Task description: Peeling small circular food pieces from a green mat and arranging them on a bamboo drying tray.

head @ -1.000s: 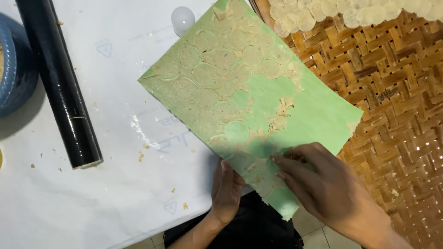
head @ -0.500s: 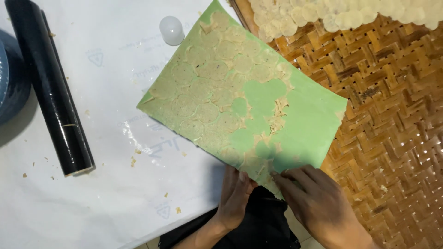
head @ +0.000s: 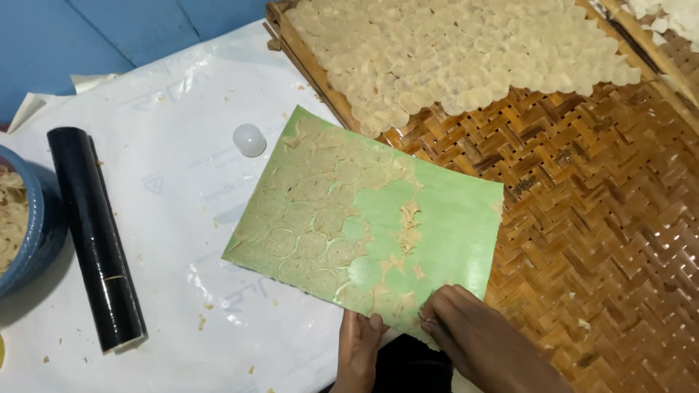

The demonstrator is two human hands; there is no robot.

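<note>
Woven bamboo tray under doughy green sheet

A glossy green plastic sheet crusted with matt dough rounds lies beside a rough woven bamboo tray.

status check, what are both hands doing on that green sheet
Left hand pins green sheet near edge. Right hand fingertips pinch at dough scraps there. Cut dough rounds cover sheet's left part. Black roller lies apart.

My tabletop, under white plastic sheet, carries green board, black roller, blue bowl, woven tray.
</note>
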